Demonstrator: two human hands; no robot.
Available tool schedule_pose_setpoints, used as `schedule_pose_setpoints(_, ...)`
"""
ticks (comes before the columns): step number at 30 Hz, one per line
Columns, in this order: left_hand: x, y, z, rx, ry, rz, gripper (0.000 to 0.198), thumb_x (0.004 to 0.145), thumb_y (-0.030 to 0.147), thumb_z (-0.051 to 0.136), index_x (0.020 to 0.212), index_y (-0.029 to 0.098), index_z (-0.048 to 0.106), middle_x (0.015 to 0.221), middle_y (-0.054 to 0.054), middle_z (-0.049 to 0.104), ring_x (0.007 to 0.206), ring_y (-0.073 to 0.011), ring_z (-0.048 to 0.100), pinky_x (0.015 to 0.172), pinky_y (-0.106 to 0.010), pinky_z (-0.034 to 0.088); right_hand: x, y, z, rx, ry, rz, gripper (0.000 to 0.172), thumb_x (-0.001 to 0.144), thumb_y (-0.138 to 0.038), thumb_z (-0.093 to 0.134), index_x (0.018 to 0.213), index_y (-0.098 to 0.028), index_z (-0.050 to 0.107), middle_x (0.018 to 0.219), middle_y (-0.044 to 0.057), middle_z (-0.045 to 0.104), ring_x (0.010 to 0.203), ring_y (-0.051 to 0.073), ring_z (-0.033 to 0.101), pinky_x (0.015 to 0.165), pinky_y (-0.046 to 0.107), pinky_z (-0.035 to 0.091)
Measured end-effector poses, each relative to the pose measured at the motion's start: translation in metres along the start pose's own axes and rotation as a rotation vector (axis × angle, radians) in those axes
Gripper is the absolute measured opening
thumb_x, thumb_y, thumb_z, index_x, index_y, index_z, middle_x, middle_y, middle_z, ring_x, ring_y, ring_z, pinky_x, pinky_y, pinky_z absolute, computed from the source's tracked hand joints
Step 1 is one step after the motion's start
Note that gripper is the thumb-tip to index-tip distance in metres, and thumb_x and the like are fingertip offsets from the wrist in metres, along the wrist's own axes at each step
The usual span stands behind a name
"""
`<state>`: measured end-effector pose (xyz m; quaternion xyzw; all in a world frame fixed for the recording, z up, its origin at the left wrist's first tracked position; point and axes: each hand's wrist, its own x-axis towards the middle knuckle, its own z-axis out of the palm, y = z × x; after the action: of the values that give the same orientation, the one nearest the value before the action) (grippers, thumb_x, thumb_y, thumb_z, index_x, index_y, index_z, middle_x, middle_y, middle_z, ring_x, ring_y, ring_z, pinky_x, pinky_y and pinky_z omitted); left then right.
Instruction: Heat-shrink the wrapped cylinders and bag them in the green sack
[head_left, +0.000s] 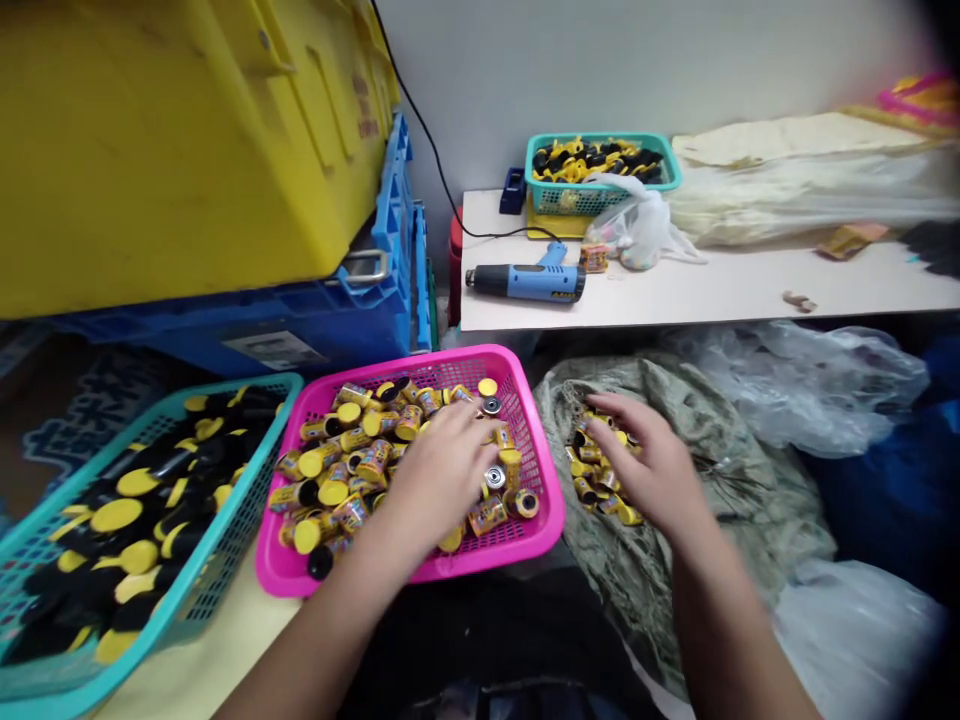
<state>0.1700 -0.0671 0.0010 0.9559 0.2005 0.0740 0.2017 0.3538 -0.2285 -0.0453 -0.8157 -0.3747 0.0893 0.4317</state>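
Observation:
My left hand (446,465) lies over the right half of a pink basket (551,500), its fingers spread on small yellow-capped printed cylinders (373,460). Two silvery round ends show beside its fingers. To the right, my right hand (641,455) hovers at the mouth of a grey-green woven sack (720,430), fingers apart, with nothing visible between them. More of the same cylinders (592,470) fill the sack's opening, partly hidden by that hand.
A teal basket (247,480) of black and yellow parts stands at left, below stacked blue and yellow crates (285,150). On the white shelf (720,295) lie a blue heat gun (525,282), another teal basket (600,200) and a plastic bag (645,225).

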Motion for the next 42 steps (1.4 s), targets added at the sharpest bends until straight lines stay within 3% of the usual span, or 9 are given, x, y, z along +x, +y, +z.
schedule_pose_setpoints(4,-0.010,-0.057,-0.005,0.293,0.029,-0.260,0.040,0.089,0.022,0.052,0.127,0.016,0.061,0.115,-0.019,0.067,0.117,-0.0374,0.053,0.097,-0.056,0.043,0.032,-0.063,0.070,-0.131,-0.374,-0.249,0.038,0.092,-0.043,0.048,0.114,-0.017,0.065,0.112,0.008,0.059,0.110,0.018,0.050,0.106,0.038,0.038)
schedule_pose_setpoints(8,-0.013,-0.074,-0.007,0.256,0.031,-0.275,0.039,0.086,0.023,0.054,0.123,0.019,0.064,0.099,-0.014,0.072,0.111,-0.0340,0.057,0.096,-0.053,0.044,0.054,-0.084,0.122,-0.307,-0.592,-0.279,0.041,0.083,-0.040,0.065,0.103,-0.005,0.064,0.115,0.017,0.054,0.118,0.027,0.045,0.107,0.051,0.034)
schedule_pose_setpoints(14,-0.037,-0.061,-0.022,-0.505,0.180,-0.383,0.047,0.083,0.037,0.057,0.127,0.020,0.053,0.128,-0.011,0.062,0.114,-0.0256,0.061,0.093,-0.040,0.052,0.040,-0.072,0.097,-0.250,-0.687,-0.315,0.033,0.099,-0.031,0.035,0.120,-0.016,0.056,0.110,0.007,0.058,0.098,0.008,0.054,0.093,0.024,0.046)
schedule_pose_setpoints(21,-0.046,-0.047,-0.024,-0.776,0.166,-0.431,0.036,0.072,0.036,0.069,0.102,0.019,0.058,0.108,-0.008,0.068,0.098,-0.0231,0.069,0.077,-0.033,0.058,0.015,-0.069,0.083,-0.330,-0.841,-0.423,0.041,0.081,-0.045,0.068,0.111,-0.017,0.067,0.134,0.008,0.047,0.136,0.032,0.025,0.116,0.052,0.022)
schedule_pose_setpoints(25,-0.047,-0.043,-0.020,-0.781,0.175,-0.415,0.032,0.072,0.033,0.069,0.100,0.020,0.058,0.106,-0.006,0.069,0.097,-0.0216,0.069,0.075,-0.031,0.058,0.011,-0.074,0.098,-0.301,-0.734,-0.400,0.058,0.087,-0.059,0.053,0.114,-0.010,0.065,0.129,0.015,0.048,0.132,0.035,0.027,0.113,0.059,0.015)
schedule_pose_setpoints(30,-0.052,-0.041,-0.023,-0.819,0.174,-0.408,0.035,0.072,0.035,0.071,0.101,0.019,0.060,0.115,-0.009,0.067,0.108,-0.0240,0.065,0.083,-0.033,0.058,0.011,-0.076,0.106,-0.107,-0.627,-0.329,0.038,0.078,-0.036,0.069,0.100,-0.006,0.062,0.114,0.015,0.055,0.117,0.029,0.043,0.109,0.053,0.028)
schedule_pose_setpoints(35,-0.039,-0.022,-0.012,-0.848,0.215,-0.402,0.039,0.072,0.037,0.075,0.104,0.021,0.062,0.110,-0.006,0.070,0.101,-0.0239,0.068,0.087,-0.034,0.057,-0.012,-0.044,0.052,0.178,-0.473,-0.170,0.046,0.087,-0.053,0.056,0.116,-0.017,0.055,0.111,0.003,0.058,0.097,0.007,0.057,0.088,0.016,0.048)
schedule_pose_setpoints(39,-0.006,0.026,0.014,-0.853,0.045,-0.248,0.051,0.078,0.036,0.068,0.125,0.020,0.056,0.127,-0.011,0.064,0.105,-0.0260,0.067,0.091,-0.040,0.056,-0.025,0.011,-0.005,0.099,-0.154,0.076,0.056,0.099,-0.054,0.022,0.140,-0.020,0.039,0.138,0.006,0.042,0.120,0.009,0.049,0.104,0.023,0.044)
schedule_pose_setpoints(42,0.013,0.052,0.025,-0.575,-0.080,-0.020,0.066,0.079,0.031,0.066,0.140,0.018,0.045,0.146,-0.012,0.048,0.131,-0.0283,0.049,0.111,-0.046,0.040,-0.024,0.070,-0.023,-0.097,-0.123,0.268,0.049,0.099,-0.044,0.033,0.136,-0.016,0.048,0.136,0.009,0.044,0.127,0.014,0.044,0.117,0.035,0.033)
